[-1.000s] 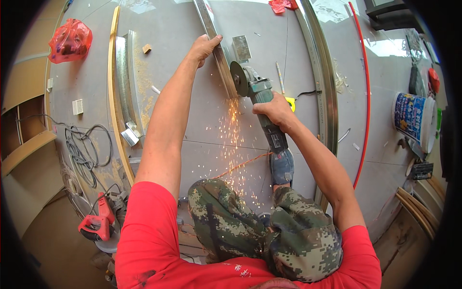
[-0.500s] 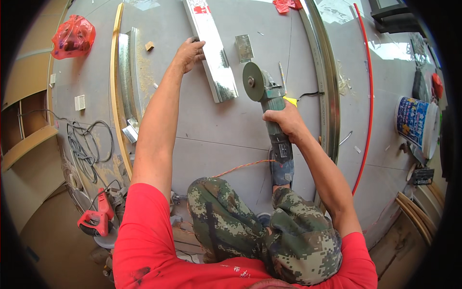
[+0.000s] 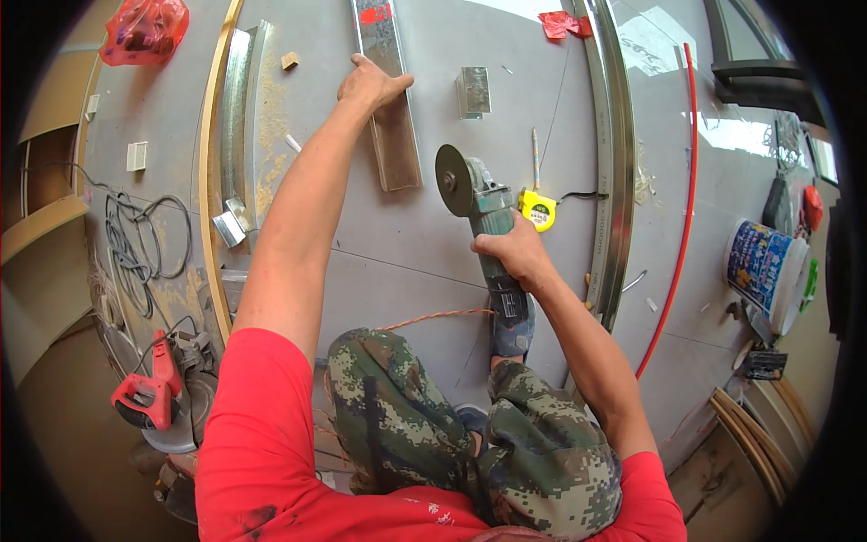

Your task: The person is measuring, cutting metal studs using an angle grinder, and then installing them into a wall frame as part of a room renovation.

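Observation:
My left hand (image 3: 372, 85) is closed across a long metal channel (image 3: 396, 149), its thumb at the right edge and fingers at the left. The channel lies lengthwise away from me, a dull brownish side showing at the near end. In my right hand (image 3: 517, 253) is a green angle grinder (image 3: 506, 296), gripped round its body. The grinder's thin cutting disc (image 3: 454, 181) stands up near the channel's near end, apart from it. A yellow tape measure (image 3: 538, 210) lies just beyond my right hand. Beyond the disc sits a short metal offcut (image 3: 473, 92).
Long metal profiles (image 3: 616, 181) and a red pipe (image 3: 692, 172) run along the right. A wooden strip (image 3: 209, 154) and another metal channel (image 3: 237, 117) lie left. Further out are a coiled cable (image 3: 135, 244), a red power tool (image 3: 149, 393) and a bucket (image 3: 763, 271).
The channel has turned over, from a shiny flat face to a duller side. My left hand has shifted from its left edge to across it. The grinder has moved slightly left and nearer.

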### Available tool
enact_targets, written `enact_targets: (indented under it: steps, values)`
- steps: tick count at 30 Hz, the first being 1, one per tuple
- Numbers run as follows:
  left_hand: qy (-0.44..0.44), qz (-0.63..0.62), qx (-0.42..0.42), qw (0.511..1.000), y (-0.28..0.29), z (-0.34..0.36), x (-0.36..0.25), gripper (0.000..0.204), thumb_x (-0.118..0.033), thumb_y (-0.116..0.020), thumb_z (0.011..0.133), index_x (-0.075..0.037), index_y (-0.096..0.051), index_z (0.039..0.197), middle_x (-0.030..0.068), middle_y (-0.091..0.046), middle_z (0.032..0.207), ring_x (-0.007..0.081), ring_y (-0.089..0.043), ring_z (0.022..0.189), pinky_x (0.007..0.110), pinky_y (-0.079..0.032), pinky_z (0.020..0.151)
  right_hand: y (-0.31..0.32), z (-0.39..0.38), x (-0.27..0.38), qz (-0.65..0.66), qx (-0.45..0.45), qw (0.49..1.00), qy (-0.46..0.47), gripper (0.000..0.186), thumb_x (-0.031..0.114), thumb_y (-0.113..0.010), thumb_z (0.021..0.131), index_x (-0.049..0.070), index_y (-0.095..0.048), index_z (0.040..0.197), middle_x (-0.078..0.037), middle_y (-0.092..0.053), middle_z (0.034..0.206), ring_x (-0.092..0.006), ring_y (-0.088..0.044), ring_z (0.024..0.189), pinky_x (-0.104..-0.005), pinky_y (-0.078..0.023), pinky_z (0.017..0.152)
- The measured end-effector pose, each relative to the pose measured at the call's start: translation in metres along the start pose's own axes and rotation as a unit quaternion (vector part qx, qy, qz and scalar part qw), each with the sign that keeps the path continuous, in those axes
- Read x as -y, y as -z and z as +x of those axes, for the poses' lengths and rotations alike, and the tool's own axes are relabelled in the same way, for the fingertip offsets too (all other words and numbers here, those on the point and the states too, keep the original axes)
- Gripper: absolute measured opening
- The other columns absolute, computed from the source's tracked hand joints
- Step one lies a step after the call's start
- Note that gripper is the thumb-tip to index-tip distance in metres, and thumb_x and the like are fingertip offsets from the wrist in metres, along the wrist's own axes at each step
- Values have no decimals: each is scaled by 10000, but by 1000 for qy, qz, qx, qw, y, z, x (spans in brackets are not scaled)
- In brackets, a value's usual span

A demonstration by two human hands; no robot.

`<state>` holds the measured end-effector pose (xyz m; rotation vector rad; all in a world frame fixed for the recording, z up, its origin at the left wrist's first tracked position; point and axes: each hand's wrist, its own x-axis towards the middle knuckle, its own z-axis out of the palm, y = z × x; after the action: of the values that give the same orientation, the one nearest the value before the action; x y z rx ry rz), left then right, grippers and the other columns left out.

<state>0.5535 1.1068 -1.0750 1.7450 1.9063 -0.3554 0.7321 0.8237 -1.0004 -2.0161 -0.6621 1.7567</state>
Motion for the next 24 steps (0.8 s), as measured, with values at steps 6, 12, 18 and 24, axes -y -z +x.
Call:
enact_targets:
  steps: [6,12,18,24]
  values:
    - [-43,-52,-26,997,-5,10,28,1203,-660,-654,722,139,-93,1425,300,-587,1190,384,-649,997,398,-565,787,-18,0,4,-19,20,1000,7,485,170,-759,632,-12,-552,1030,-94,-611,846,-182,-587,698,-328,-512,652]
    - [-36,-104,42,993,1,3,25,1203,-614,-655,758,93,-3,1480,286,-526,1309,387,-529,1220,420,-435,1020,-33,0,-7,-19,25,999,-12,479,170,-758,638,-7,-550,1031,-88,-609,840,-176,-586,705,-331,-512,656]
    - [-26,-119,41,992,4,3,31,1205,-601,-669,762,85,10,1483,279,-524,1317,373,-528,1226,395,-450,1009,-35,-1,1,-54,26,998,-5,486,180,-758,634,-20,-554,1027,-98,-619,844,-178,-589,701,-326,-513,669]
    - [-24,-129,56,990,2,4,26,1209,-600,-673,759,91,9,1480,279,-524,1318,375,-528,1225,392,-452,1008,-32,1,-2,-41,27,999,-3,483,177,-759,634,-19,-555,1025,-98,-620,839,-179,-588,698,-325,-513,668]
